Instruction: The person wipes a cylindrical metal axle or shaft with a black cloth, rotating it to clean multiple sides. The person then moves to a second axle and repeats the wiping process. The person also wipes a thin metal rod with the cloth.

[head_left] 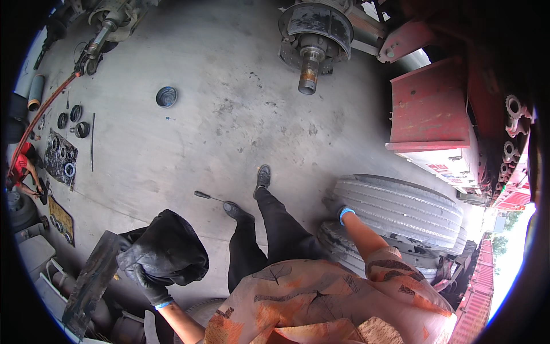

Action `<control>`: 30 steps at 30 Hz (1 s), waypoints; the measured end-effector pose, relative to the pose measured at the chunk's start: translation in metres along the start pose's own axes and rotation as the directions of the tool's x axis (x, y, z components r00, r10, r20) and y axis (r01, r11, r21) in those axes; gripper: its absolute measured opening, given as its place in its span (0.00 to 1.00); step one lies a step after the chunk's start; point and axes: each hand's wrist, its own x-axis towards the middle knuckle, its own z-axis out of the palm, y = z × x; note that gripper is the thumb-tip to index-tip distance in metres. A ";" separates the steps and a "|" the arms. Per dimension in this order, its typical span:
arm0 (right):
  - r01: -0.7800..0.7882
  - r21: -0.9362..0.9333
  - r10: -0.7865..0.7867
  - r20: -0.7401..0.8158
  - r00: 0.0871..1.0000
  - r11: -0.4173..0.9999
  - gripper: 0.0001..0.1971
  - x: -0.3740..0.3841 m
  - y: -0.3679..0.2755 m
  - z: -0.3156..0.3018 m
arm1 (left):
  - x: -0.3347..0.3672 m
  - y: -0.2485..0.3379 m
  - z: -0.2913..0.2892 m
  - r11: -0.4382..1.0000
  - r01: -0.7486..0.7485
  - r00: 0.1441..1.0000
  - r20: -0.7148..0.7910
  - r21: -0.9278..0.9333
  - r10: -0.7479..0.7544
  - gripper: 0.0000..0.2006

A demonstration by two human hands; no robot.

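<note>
My left hand (146,281), in a dark glove with a blue cuff, is closed on a limp black leathery bundle (177,246), perhaps a bag or folded cover. Just left of it a flat dirty board (94,278) slants upward; whether the hand touches it is hidden. On the other side my right hand (334,204), also gloved with a blue cuff, rests against the edge of a large truck tyre (401,209). Its fingers blend into the dark shade there. Another tyre (344,246) lies partly under that one.
A screwdriver-like tool (201,195) lies by my foot. Ahead stand a dark round tin (167,97) and a bare axle hub (310,69). Rings and bearings lie on a black sheet (60,155) at left, near a crouching person in red (23,166). Red truck bodywork (429,106) rises at right.
</note>
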 end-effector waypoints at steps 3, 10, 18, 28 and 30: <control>-0.122 0.404 0.176 -0.100 0.979 0.906 0.34 0.015 -0.056 -0.050 | -0.002 -0.005 -0.031 0.999 0.039 0.999 -0.028 -0.009 -0.039 0.29; 0.059 0.510 0.029 -0.163 0.986 0.858 0.28 0.038 -0.132 -0.142 | -0.018 -0.008 -0.024 0.976 -0.113 0.991 -0.052 0.188 0.124 0.31; 0.558 -0.399 -0.592 0.045 0.805 0.728 0.16 0.033 -0.014 -0.095 | -0.031 -0.040 -0.040 0.973 -0.201 0.970 -0.114 0.115 0.214 0.28; 0.140 -0.163 -0.052 0.456 0.888 0.977 0.15 -0.047 -0.045 -0.065 | -0.079 -0.012 -0.096 0.969 -0.202 0.860 -0.448 0.144 0.246 0.22; 0.480 -0.404 -0.234 0.523 0.820 0.779 0.12 -0.036 -0.048 -0.071 | -0.092 -0.027 -0.104 0.977 -0.161 0.851 -0.482 0.143 0.211 0.21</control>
